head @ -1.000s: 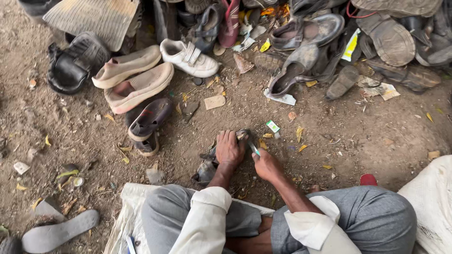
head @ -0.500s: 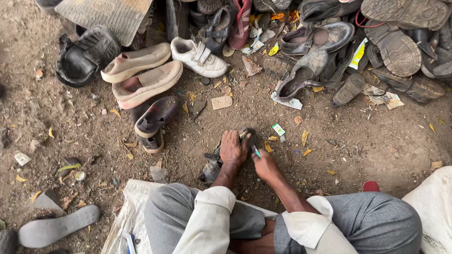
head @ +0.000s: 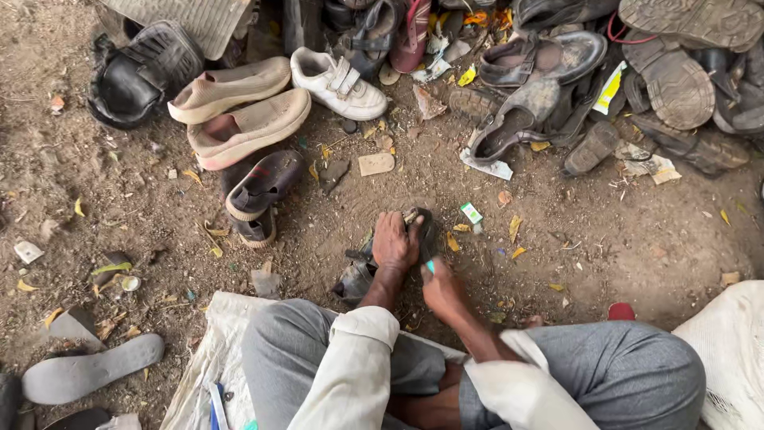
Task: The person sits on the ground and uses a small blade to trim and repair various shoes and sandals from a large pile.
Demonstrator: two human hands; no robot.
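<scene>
The fingers of the left hand [head: 395, 240] were curled down over the top of a dark shoe [head: 420, 236], pressing it against the dirt ground [head: 605, 247] just in front of the person's knees. The fingers of the right hand [head: 442, 288] were closed around a small tool with a pale blue-green handle [head: 430, 266], its tip set against the near side of the shoe. What the tip was doing could not be told, since both hands covered most of the shoe.

Just beside the shoe, to its right, a small white and green carton [head: 471, 213] lay flat on the ground. Farther off, a tan rectangular scrap of card [head: 376, 164] lay in front of the hands, and a crumpled white wrapper [head: 490, 166] sat under a worn brown shoe [head: 517, 119]. A yellow and white flat packet [head: 611, 86] stood tilted among the heap of old footwear along the top edge.

To the left, a pair of beige slip-on shoes [head: 239, 111] lay side by side, with a white strapped sneaker [head: 337, 82] just beside them and a dark sandal [head: 263, 185] nearer the person. A grey insole [head: 91, 376] lay well apart at the lower left. The person sat cross-legged on a white woven sack [head: 211, 350].
</scene>
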